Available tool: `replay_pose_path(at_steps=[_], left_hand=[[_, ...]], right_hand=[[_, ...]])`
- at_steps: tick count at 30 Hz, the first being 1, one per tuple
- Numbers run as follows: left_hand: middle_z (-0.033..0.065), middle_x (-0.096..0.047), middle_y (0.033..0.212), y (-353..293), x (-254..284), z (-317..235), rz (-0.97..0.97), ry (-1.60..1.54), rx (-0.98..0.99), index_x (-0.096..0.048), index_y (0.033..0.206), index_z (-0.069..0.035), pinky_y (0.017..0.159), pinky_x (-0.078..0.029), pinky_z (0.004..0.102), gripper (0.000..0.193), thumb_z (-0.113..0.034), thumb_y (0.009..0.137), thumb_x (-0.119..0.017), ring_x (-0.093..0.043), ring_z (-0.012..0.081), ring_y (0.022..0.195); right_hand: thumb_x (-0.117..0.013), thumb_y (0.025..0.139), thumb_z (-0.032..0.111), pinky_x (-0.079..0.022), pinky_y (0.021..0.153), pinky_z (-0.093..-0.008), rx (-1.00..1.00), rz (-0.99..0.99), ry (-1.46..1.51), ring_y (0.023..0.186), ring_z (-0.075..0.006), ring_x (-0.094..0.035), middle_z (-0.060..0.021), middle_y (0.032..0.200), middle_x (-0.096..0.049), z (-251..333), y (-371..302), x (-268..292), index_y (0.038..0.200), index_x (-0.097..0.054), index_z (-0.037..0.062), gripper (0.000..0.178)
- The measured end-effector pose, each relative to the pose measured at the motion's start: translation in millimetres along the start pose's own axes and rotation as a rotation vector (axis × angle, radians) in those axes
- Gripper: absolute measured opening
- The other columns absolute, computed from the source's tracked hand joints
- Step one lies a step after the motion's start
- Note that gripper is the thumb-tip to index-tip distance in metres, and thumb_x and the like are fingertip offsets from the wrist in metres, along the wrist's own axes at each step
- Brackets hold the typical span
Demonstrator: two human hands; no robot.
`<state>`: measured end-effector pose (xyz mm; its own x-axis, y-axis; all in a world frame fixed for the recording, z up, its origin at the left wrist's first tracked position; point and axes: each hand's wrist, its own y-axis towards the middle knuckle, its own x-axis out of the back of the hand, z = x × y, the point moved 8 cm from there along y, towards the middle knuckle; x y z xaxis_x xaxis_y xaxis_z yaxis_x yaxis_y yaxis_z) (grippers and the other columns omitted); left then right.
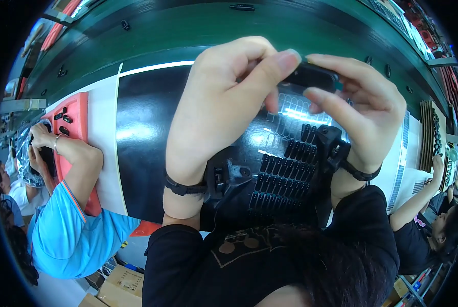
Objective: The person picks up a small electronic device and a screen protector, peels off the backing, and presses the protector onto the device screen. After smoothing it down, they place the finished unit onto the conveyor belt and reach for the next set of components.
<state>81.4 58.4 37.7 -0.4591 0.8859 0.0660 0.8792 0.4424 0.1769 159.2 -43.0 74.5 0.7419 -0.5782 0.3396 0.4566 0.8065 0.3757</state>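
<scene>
A small black oblong casing with rounded ends [315, 77] is held up between my two hands, over the far part of the black work mat [147, 107]. The left end of the casing meets the thumb and fingers of my left hand [234, 87]. At its other end, my right hand [369, 100] has it between thumb and fingers, with a bit of teal showing beside them. Underneath lies a sheet of clear oval stickers [290, 105], partly hidden by my hands. Nearer me, several black oblong pieces [285, 174] lie in tight rows on the mat.
Beyond the mat runs a green conveyor belt [162, 30] carrying scattered black parts. To the left, a co-worker in a blue shirt [68, 230] works beside a red tray [83, 110] with black parts. At right, another person's arm [418, 197] reaches toward stacked brown boards [427, 135].
</scene>
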Motion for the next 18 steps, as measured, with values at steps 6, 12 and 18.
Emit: replay_pose_path(at_steps=[6, 12, 18], left_hand=[[-0.0018, -0.047, 0.053, -1, 11, -2, -0.080, 0.365, 0.031, -0.055, 0.075, -0.002, 0.044, -0.029, 0.0156, 0.018, -0.017, 0.085, -0.051, -0.040, 0.0024, 0.048], [-0.0010, -0.049, 0.055, -1, 2, -4, -0.046, 0.283, -0.032, -0.056, 0.080, -0.001, 0.047, -0.033, 0.0154, 0.013, -0.013, 0.083, -0.051, -0.044, 0.0030, 0.051], [0.0006, -0.052, 0.061, -5, -17, -6, -0.014, 0.210, -0.057, -0.055, 0.087, 0.000, 0.050, -0.036, 0.0158, 0.012, -0.010, 0.084, -0.049, -0.048, 0.0045, 0.056]], right_hand=[[-0.059, 0.072, -0.003, -0.048, 0.056, -0.0185, -0.081, 0.090, -0.003, 0.062, -0.0130, -0.059, -0.0116, 0.080, -0.060, -22, 5, -13, 0.096, -0.056, -0.0055, 0.025], [-0.055, 0.078, 0.001, -0.048, 0.058, -0.0189, -0.129, 0.123, 0.153, 0.064, -0.0114, -0.058, -0.0102, 0.080, -0.059, -28, 4, -17, 0.097, -0.055, -0.0048, 0.021], [-0.051, 0.081, 0.002, -0.048, 0.058, -0.0192, -0.109, 0.119, 0.212, 0.064, -0.0115, -0.058, -0.0097, 0.079, -0.059, -29, -7, 0, 0.095, -0.055, -0.0048, 0.016]])
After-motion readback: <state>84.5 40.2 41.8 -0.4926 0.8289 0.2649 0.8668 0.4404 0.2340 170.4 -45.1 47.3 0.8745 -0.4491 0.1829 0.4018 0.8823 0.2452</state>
